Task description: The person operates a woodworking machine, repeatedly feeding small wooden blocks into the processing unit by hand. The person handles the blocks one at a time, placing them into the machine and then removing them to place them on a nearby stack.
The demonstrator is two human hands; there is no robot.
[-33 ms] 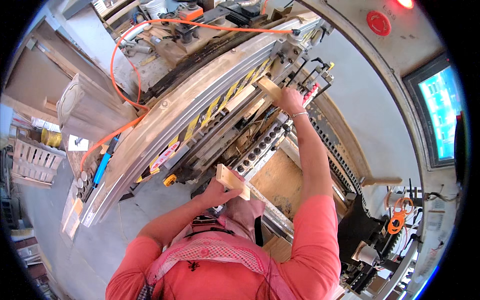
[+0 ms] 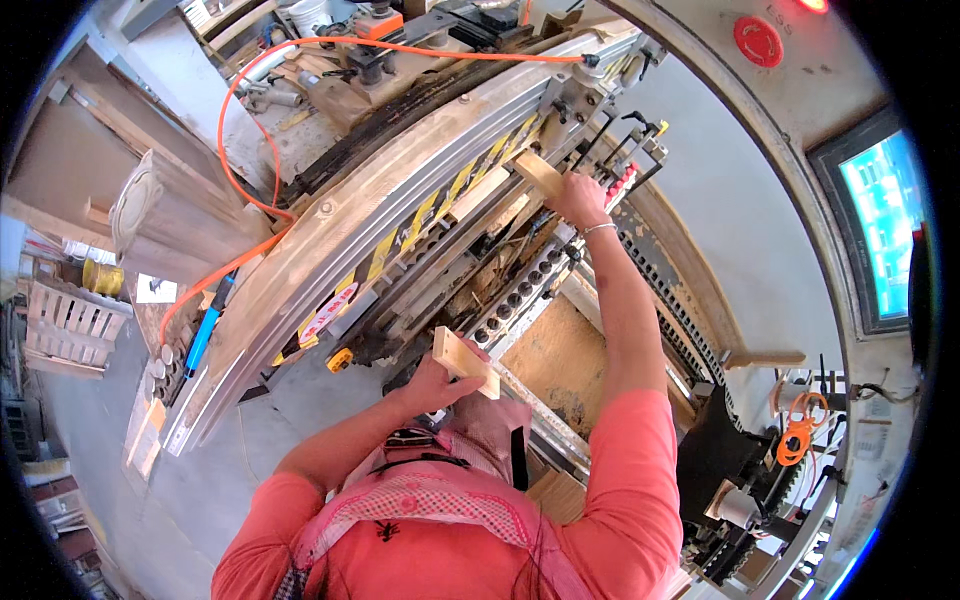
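My left hand closed around a wooden block; forward-right, my right hand around a wooden strip.

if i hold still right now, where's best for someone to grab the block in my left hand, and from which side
Probably the upper-left end of the block, coming from the far left and pinching its two long edges. That end juts free, while the left hand comes from below, its thumb near the lower-right end.
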